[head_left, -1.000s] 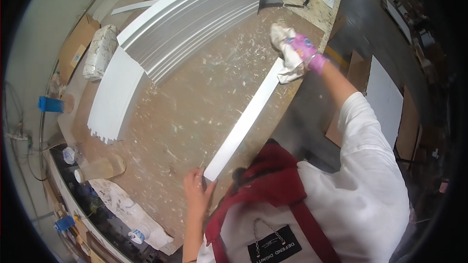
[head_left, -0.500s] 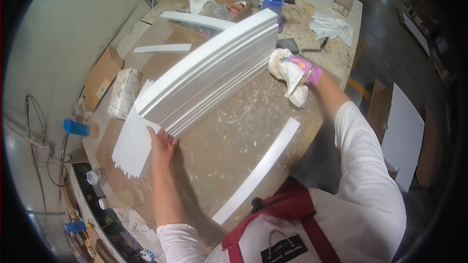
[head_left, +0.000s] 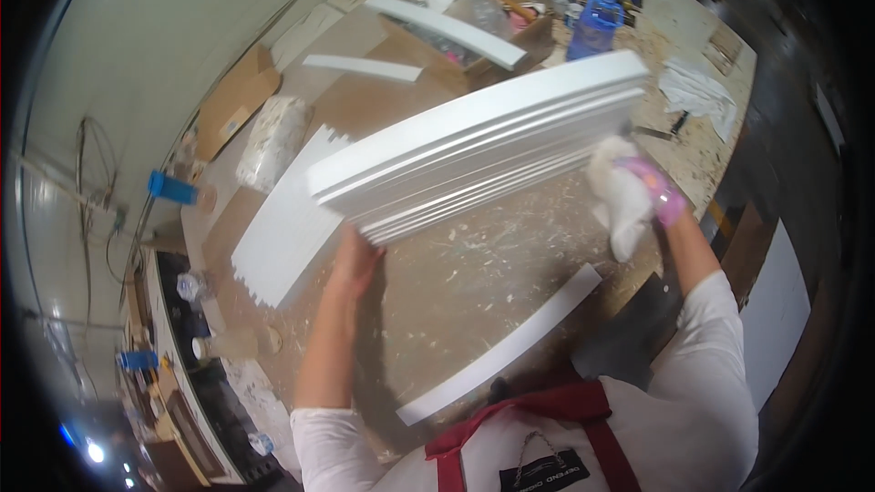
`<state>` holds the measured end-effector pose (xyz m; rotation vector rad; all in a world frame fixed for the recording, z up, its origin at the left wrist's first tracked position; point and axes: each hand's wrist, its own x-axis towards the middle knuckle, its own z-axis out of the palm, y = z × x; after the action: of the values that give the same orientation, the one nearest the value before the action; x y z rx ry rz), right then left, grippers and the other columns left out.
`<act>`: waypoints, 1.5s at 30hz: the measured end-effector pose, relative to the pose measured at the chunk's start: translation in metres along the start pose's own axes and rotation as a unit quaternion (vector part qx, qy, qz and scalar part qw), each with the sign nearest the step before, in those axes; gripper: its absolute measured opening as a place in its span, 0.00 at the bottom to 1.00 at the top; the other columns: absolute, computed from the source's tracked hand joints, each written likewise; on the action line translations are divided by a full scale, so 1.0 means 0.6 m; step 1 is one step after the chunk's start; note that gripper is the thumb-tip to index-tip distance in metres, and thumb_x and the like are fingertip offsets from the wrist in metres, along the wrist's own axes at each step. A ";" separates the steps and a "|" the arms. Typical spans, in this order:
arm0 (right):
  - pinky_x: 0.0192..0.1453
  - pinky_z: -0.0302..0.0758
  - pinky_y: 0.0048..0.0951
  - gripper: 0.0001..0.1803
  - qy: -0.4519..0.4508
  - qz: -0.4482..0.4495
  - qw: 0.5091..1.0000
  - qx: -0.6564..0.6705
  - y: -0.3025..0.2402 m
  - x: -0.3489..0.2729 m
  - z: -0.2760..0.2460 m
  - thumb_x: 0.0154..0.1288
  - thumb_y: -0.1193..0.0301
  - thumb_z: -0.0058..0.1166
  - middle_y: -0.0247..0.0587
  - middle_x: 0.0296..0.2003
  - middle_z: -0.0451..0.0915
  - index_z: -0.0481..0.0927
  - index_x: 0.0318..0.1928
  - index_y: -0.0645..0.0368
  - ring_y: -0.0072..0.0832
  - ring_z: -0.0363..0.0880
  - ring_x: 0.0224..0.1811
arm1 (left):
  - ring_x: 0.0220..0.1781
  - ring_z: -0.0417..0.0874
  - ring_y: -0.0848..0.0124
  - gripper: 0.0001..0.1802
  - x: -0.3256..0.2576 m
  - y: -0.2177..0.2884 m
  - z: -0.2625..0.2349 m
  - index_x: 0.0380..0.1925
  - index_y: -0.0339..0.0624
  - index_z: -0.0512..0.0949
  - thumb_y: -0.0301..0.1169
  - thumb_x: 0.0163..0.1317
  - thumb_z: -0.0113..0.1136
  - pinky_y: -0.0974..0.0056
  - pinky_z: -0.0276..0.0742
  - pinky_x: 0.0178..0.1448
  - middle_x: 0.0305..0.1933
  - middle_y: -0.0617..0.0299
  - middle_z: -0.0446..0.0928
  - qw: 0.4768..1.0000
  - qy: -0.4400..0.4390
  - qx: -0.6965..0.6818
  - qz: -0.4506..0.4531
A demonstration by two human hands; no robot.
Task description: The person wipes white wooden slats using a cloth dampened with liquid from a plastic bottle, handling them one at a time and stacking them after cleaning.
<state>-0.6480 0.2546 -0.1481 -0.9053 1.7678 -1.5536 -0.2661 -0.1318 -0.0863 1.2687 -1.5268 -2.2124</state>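
A thick white curved moulding [head_left: 492,141] with long grooves along its face stands tilted across the middle of the worktable. At its lower left corner, my bare left hand [head_left: 358,260] grips the edge, with its fingers partly hidden and a little blurred. My right hand [head_left: 658,193], in a pink glove, is closed on a bunched white rag [head_left: 615,210]. The rag is by the moulding's right end, and motion blurs it. A flat white sheet with notched ends [head_left: 284,228] lies behind my left hand. Nearer to me rests a narrow curved white strip [head_left: 506,342].
Beyond the moulding stand an open cardboard box [head_left: 538,44] with a white strip [head_left: 447,29] across it and a blue bottle [head_left: 596,25]. A white cloth [head_left: 697,96] lies at the far right. A wrapped white block [head_left: 273,144] and a blue-topped container [head_left: 173,188] sit at the left.
My view has turned, so the table and its things appear shifted. The moulding lies more level in view, with both hands still at its ends. My right hand keeps the rag.
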 end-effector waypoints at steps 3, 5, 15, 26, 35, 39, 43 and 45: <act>0.67 0.66 0.31 0.18 0.052 0.135 0.989 0.022 -0.002 -0.049 -0.042 0.66 0.73 0.50 0.39 0.53 0.76 0.75 0.56 0.61 0.30 0.73 0.58 | 0.64 0.62 0.72 0.43 0.039 -0.014 0.041 0.67 0.53 0.59 0.69 0.62 0.38 0.63 0.57 0.63 0.68 0.68 0.63 1.000 0.010 0.004 -0.004; 0.68 0.64 0.31 0.18 0.010 -0.007 0.988 -0.153 0.046 -0.089 -0.115 0.67 0.74 0.48 0.40 0.54 0.76 0.75 0.56 0.61 0.31 0.72 0.59 | 0.68 0.59 0.69 0.42 0.065 -0.006 0.085 0.69 0.51 0.56 0.67 0.65 0.34 0.60 0.52 0.68 0.71 0.65 0.59 1.000 -0.021 0.004 0.011; 0.66 0.66 0.33 0.19 0.086 0.000 0.992 -0.097 0.135 -0.199 -0.226 0.65 0.74 0.47 0.43 0.54 0.76 0.75 0.56 0.61 0.33 0.73 0.58 | 0.75 0.50 0.61 0.45 0.115 0.064 0.216 0.71 0.45 0.55 0.67 0.65 0.32 0.52 0.40 0.74 0.75 0.58 0.53 0.996 -0.080 0.023 0.026; 0.61 0.71 0.30 0.19 0.240 0.131 0.934 0.229 0.026 -0.324 -0.145 0.71 0.70 0.42 0.40 0.55 0.75 0.72 0.60 0.60 0.30 0.75 0.55 | 0.59 0.74 0.68 0.26 -0.129 -0.012 0.088 0.61 0.36 0.68 0.37 0.67 0.56 0.66 0.69 0.62 0.61 0.54 0.72 0.987 0.056 0.084 0.123; 0.53 0.74 0.27 0.19 0.175 0.043 0.973 -0.147 -0.222 -0.272 0.219 0.70 0.64 0.45 0.46 0.44 0.82 0.76 0.54 0.62 0.30 0.80 0.48 | 0.61 0.68 0.49 0.46 -0.472 -0.288 -0.069 0.61 0.40 0.66 0.38 0.40 0.76 0.50 0.63 0.64 0.59 0.46 0.68 0.827 0.077 0.515 0.212; 0.47 0.77 0.33 0.16 -0.052 -0.279 0.790 -0.543 -0.250 -0.280 0.495 0.60 0.66 0.52 0.47 0.44 0.78 0.76 0.48 0.57 0.35 0.78 0.45 | 0.55 0.70 0.50 0.36 -0.464 -0.359 -0.069 0.53 0.39 0.73 0.32 0.40 0.75 0.52 0.66 0.58 0.53 0.48 0.71 0.804 0.097 0.508 0.294; 0.38 0.75 0.33 0.09 -0.212 -0.228 0.877 -0.365 -0.123 -0.324 0.654 0.54 0.70 0.52 0.38 0.33 0.74 0.74 0.38 0.52 0.28 0.76 0.35 | 0.52 0.71 0.50 0.26 -0.459 -0.379 -0.078 0.47 0.38 0.76 0.27 0.44 0.71 0.54 0.68 0.56 0.48 0.49 0.72 0.825 0.099 0.459 0.314; 0.40 0.75 0.33 0.09 -0.048 -0.276 0.874 -0.397 -0.097 -0.309 0.568 0.57 0.69 0.52 0.35 0.33 0.76 0.77 0.40 0.51 0.30 0.77 0.36 | 0.53 0.71 0.50 0.25 -0.463 -0.372 -0.081 0.47 0.38 0.75 0.26 0.46 0.69 0.54 0.68 0.56 0.49 0.49 0.72 0.834 0.093 0.448 0.309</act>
<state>-0.2594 0.2053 -0.1321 -1.9856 2.2203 -0.9902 0.0112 0.0939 -0.1260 0.8680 -2.5260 -0.9254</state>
